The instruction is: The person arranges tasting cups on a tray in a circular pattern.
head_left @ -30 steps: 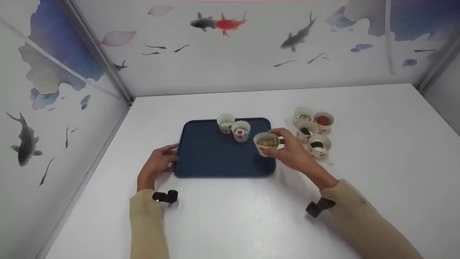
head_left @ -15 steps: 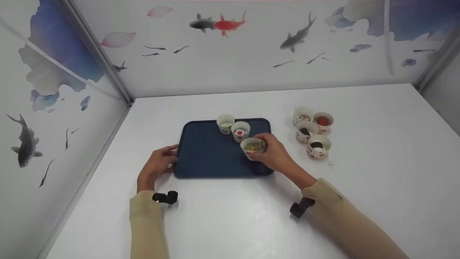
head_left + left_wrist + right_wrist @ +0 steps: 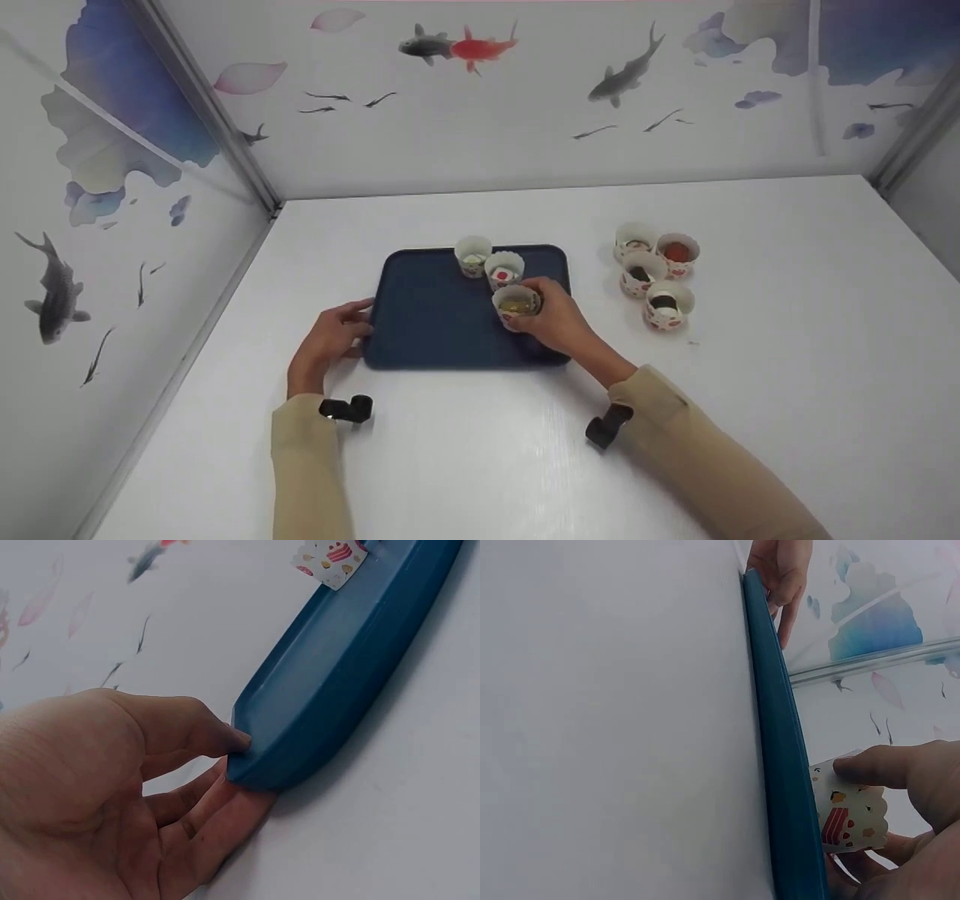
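My right hand [image 3: 559, 319] holds a patterned paper baking cup [image 3: 511, 306] with something yellowish in it, thumb and fingers on opposite sides. The cup is over the right half of a dark blue tray [image 3: 427, 322], just in front of a cup with a red-dotted white piece [image 3: 504, 271]. Behind that one stands another cup with pale contents [image 3: 473, 257]. My left hand [image 3: 142, 787] grips the tray's left edge, thumb on the rim and fingers below it. In the right wrist view, the held cup [image 3: 847, 814] shows beyond the tray's side wall [image 3: 784, 765].
To the right of the tray, several more filled cups stand bunched on the white table [image 3: 465, 450]: one with reddish contents [image 3: 677, 253], one with a dark-banded white piece [image 3: 666, 306]. White panels printed with fish [image 3: 480, 49] enclose the table behind and at the sides.
My right hand has carried the yellowish cup leftward from the tray's right edge, close to the red-dotted cup. The left hand has stayed on the tray's edge.
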`<state>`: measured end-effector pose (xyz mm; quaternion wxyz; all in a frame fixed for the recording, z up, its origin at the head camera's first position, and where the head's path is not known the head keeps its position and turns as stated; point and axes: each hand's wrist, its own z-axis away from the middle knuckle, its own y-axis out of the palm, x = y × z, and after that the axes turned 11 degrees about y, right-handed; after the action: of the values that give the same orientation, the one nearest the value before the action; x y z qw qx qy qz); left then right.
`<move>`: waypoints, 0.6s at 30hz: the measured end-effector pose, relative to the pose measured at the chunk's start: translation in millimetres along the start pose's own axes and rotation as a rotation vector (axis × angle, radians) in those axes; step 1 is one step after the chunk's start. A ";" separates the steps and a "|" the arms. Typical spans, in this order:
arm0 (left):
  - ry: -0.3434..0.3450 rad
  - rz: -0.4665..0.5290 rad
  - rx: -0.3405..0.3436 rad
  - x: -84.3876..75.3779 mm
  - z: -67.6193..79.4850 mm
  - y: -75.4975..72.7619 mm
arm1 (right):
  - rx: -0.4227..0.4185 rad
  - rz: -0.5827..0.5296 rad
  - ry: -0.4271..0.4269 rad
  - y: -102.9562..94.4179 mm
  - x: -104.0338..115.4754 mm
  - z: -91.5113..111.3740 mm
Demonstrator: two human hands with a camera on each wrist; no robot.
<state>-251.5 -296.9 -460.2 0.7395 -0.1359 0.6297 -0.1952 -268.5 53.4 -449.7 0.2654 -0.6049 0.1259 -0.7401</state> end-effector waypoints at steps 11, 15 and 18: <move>-0.018 0.000 -0.001 -2.1 -1.0 -0.1 | -0.010 -0.018 0.001 4.8 4.6 -2.2; -0.029 0.007 -0.003 -0.8 -0.7 -0.2 | -0.021 -0.029 -0.017 6.6 5.2 -3.2; -0.021 0.007 0.003 0.5 -0.4 -0.2 | -0.026 -0.039 -0.015 8.3 4.8 -3.8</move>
<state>-251.8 -297.2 -460.6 0.7468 -0.1345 0.6222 -0.1923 -270.7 43.4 -450.8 0.2440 -0.6163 0.1219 -0.7388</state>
